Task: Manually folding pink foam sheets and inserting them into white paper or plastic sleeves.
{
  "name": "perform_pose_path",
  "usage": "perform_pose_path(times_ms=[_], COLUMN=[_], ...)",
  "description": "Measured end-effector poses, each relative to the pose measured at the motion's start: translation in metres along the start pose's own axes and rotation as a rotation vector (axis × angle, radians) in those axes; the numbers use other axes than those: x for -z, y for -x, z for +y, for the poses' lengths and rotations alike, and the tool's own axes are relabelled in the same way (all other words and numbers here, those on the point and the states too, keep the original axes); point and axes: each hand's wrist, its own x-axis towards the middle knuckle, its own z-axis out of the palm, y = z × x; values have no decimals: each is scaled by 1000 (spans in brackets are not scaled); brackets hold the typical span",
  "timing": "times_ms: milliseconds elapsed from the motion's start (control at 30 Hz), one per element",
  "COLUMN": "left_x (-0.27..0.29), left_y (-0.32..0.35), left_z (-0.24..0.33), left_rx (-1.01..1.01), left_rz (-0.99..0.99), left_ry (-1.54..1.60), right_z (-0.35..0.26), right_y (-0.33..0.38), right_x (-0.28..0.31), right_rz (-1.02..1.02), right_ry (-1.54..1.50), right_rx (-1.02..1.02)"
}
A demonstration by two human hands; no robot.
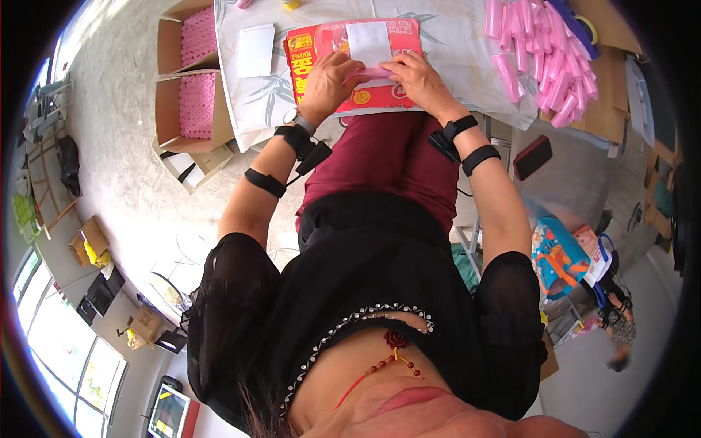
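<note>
Stretched between both my hands is a small pink plastic-wrapped roll (pixel 374 72), lying across a red printed sheet (pixel 406 33) at the table's near edge. My left hand (pixel 328 82) pinches its left end with bent fingers. At the other end, my right hand (pixel 421 82) has thumb and fingers closed on it. Just beyond the roll, a white paper slip (pixel 369 42) lies on the red sheet. A stack of white slips (pixel 256 51) rests left of my left hand. To the right of my right hand, pink rolls (pixel 544 58) are heaped at the table's side.
Cardboard boxes (pixel 168 109) packed with pink pieces stand on the floor at left. A tape roll (pixel 586 28) lies behind the pink heap. A dark phone (pixel 533 158) is right of my forearm. Farther right are a blue bag (pixel 558 255) and another person (pixel 619 321).
</note>
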Motion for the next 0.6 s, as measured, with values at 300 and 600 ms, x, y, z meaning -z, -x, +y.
perform_pose_path(times_ms=[300,600], left_x=[0,4], left_y=[4,-13], left_z=[8,-1], left_rx=[-133,53], left_rz=[73,13], left_ry=[-160,-11], right_z=[-3,-10], right_y=[-2,-5], right_x=[-1,-2], right_rz=[-16,139], right_ry=[-1,170], right_rx=[-25,49])
